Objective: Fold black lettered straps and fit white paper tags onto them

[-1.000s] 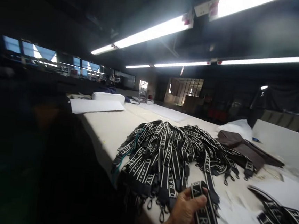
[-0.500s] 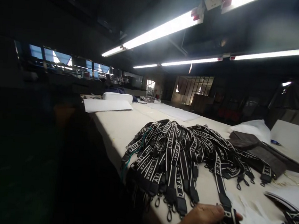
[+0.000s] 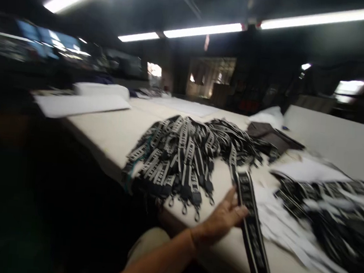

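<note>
My left hand (image 3: 221,218) reaches in from the bottom and is closed around a black strap (image 3: 250,231) with white edge lines and lettering, which is blurred now. The strap runs from the pile down past the bottom edge, its upper end folded over near my fingers. Just beyond my hand lies a big pile of similar straps (image 3: 180,153) on the pale table (image 3: 102,136). Dark ends with small metal clips (image 3: 197,214) hang towards the table's near edge. A teal cord (image 3: 129,175) shows at the pile's left side. My right hand is out of view.
More black-and-white straps (image 3: 336,226) lie at the right, beside crumpled white paper (image 3: 278,221). A dark folded cloth (image 3: 268,135) and a white bag (image 3: 268,116) sit behind the pile. At the back left are a white sheet (image 3: 83,104) and a white roll (image 3: 101,89).
The view has swung right and down, bringing more straps at the right into sight. My left hand still holds the strap, which now shows more of its length. The picture has blurred.
</note>
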A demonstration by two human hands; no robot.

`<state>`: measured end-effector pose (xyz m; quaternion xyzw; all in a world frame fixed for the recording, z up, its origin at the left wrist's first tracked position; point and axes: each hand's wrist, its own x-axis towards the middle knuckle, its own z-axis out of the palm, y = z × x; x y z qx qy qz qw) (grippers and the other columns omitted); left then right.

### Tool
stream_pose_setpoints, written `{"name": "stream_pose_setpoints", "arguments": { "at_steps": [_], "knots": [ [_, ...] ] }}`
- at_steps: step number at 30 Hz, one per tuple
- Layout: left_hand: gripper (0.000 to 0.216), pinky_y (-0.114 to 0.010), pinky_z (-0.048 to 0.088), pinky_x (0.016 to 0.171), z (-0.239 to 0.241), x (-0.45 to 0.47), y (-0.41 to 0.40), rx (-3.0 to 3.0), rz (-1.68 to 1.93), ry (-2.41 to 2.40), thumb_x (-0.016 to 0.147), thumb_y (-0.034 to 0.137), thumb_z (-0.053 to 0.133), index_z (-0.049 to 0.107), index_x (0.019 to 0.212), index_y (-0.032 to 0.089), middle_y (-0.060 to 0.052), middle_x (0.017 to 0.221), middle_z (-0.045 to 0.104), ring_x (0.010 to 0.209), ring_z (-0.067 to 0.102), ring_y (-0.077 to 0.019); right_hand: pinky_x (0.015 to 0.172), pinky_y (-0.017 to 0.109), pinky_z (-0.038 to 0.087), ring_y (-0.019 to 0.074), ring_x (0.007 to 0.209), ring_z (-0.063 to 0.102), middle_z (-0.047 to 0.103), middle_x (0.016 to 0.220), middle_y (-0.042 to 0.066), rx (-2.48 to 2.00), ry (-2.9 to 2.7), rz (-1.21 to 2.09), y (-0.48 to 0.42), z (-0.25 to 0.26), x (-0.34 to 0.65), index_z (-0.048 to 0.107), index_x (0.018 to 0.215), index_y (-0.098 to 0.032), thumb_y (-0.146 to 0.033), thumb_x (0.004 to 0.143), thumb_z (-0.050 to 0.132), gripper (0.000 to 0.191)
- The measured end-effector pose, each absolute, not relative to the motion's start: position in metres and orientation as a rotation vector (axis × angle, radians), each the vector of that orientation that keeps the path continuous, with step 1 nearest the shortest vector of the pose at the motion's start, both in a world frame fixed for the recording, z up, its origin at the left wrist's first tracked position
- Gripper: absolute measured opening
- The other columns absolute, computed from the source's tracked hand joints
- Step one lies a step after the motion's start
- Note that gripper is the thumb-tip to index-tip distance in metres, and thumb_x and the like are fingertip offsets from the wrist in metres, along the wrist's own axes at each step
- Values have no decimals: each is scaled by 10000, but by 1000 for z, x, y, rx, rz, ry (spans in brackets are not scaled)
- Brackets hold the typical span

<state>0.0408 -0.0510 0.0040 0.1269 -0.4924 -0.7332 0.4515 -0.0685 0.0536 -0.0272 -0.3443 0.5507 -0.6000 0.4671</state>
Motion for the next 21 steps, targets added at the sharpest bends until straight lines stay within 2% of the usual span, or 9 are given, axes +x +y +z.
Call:
{"name": "stream_pose_setpoints", "arguments": {
  "at_steps": [1,3,5,7,11,16,21],
  "knots": [
    [623,-258,531,632,7,38,-46,382,-1741,-1195,792,436,760,543,1333,216,-79,1019,682,758,638,-166,615,341,608,264,844,715,696,998,118,-760,1403,-1465,71,-24,-76,690,935,-248,-594,708,802,429],
    [378,-200,531,692,14,34,-46,363,-1830,-1087,804,265,750,648,1162,203,-35,1006,691,839,621,-134,629,300,622,219,715,709,717,858,115,-607,1340,-1467,94,-16,-86,686,795,-175,-541,591,887,464],
    [318,-183,538,752,16,29,-58,333,-1913,-1010,821,173,718,670,1133,215,5,1019,690,888,613,-120,601,256,612,197,703,703,718,813,90,-553,1175,-1568,95,-13,-99,664,785,-142,-514,619,878,460],
    [235,-231,574,775,16,22,-70,311,-1904,-1090,882,183,634,695,1108,204,3,1032,689,912,623,-143,614,255,616,200,729,713,719,800,74,-560,1057,-1591,89,-15,-116,644,785,-133,-481,682,849,417],
    [226,-264,591,821,16,14,-67,243,-1982,-1183,908,236,620,709,1110,282,24,1132,672,1007,617,-171,672,286,636,214,786,732,723,849,71,-562,987,-1612,88,-17,-131,643,854,-114,-406,791,797,336],
    [231,-260,585,758,11,-4,-54,239,-2044,-1127,849,249,708,715,1075,206,-38,1085,694,937,618,-176,699,311,648,226,786,740,719,800,55,-585,965,-1638,102,-21,-126,601,784,-127,-430,714,873,412],
    [321,-259,570,759,6,-22,-47,249,-2021,-1170,775,284,786,706,1074,201,-65,1154,682,979,620,-194,661,313,650,200,713,730,687,708,2,-596,1042,-1698,110,-32,-128,565,780,-148,-448,699,883,444]
  ]
}}
